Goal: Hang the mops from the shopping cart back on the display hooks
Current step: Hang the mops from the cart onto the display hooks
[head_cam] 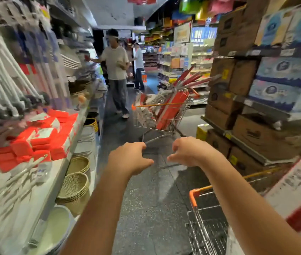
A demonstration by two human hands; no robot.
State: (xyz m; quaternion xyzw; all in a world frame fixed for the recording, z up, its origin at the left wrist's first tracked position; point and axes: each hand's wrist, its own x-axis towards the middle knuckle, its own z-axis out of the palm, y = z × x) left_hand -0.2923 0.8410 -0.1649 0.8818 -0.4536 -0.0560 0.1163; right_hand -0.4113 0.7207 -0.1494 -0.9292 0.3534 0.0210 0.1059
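Observation:
A wire shopping cart with an orange handle stands ahead in the aisle. It is loaded with several mops in red-orange packaging, their red handles sticking up to the right. My left hand and my right hand reach forward side by side, well short of the cart. Both hold nothing, with fingers curled and apart. On the left wall hang several white-handled mops on the display, blurred by motion.
A second cart with an orange rim stands at the lower right. Red packets lie on the left shelf, woven baskets below it. Cardboard boxes fill the right shelves. Two people stand farther down the aisle.

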